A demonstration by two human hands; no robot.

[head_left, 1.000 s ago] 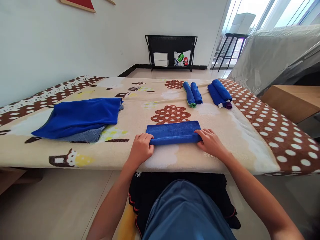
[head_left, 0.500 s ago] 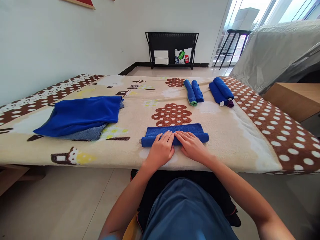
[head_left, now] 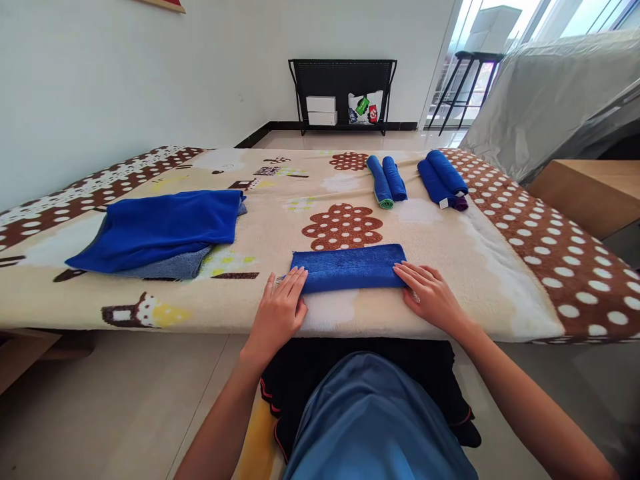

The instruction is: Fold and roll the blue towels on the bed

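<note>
A folded blue towel [head_left: 349, 267] lies near the front edge of the patterned blanket [head_left: 490, 267]. My left hand [head_left: 280, 310] rests flat at its left end, fingers stretched out and touching the cloth. My right hand [head_left: 431, 295] lies flat at its right end, fingers spread against the towel's edge. Neither hand grips anything.
A pile of flat blue and grey towels [head_left: 160, 230] lies at the left. Two pairs of rolled blue towels [head_left: 386, 180] [head_left: 443, 179] sit at the far right. A black rack [head_left: 343, 93] stands by the wall, a wooden table [head_left: 585, 193] at the right.
Both hands slid from the middle of the towel out to its two ends. The towel now lies flatter and a little shorter in width.
</note>
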